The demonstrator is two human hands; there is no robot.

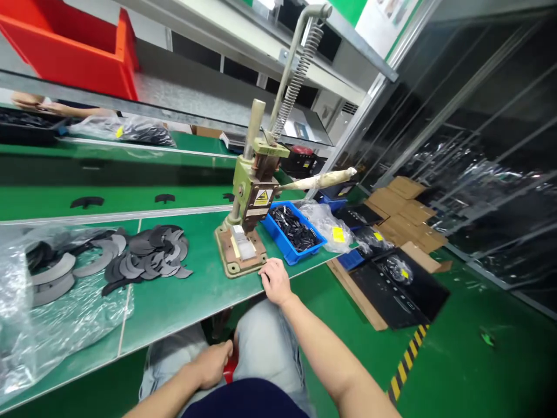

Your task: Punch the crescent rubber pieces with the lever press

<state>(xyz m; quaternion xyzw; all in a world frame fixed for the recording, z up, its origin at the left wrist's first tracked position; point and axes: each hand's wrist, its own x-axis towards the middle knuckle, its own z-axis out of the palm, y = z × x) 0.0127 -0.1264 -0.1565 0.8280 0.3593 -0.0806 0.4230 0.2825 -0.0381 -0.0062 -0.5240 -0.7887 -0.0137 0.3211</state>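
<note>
My right hand rests at the table's front edge, beside the front corner of a green hand press. Its fingers are loosely bent, with no object visible in them. Low over my lap is my left hand, its fingers curled in; whatever they may hold is hidden. The press stands upright on a flat base, with a pale block under its head and a long wrapped handle pointing right. Close to its right side sits a blue bin filled with small black parts.
Curved dark grey pads lie heaped on the green table, beside a clear plastic bag with more pads. Behind, a green belt carries several dark pieces. A red bin occupies the shelf above. Cardboard lies right.
</note>
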